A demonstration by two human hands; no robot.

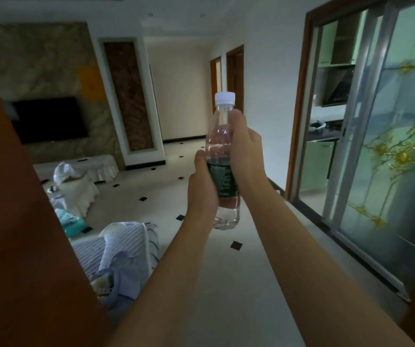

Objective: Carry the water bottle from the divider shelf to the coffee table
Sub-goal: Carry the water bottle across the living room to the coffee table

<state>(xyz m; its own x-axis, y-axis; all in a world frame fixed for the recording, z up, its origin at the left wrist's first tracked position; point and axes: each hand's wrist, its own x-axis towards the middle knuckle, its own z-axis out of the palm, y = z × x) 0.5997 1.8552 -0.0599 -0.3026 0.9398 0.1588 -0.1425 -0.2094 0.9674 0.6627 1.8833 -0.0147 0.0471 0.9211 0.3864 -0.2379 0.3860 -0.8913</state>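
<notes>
A clear plastic water bottle with a white cap and a dark green label stands upright in the air in front of me. My left hand wraps its lower half from the left. My right hand grips its upper half from the right, thumb near the neck. A cloth-covered coffee table with a white bag on it lies far off at the left. The brown wooden divider fills the near left and hides part of the room.
A sofa with a striped blue cover sits beside the divider. The tiled floor runs ahead toward a hallway. Sliding glass doors line the right wall. A dark TV hangs on the far left wall.
</notes>
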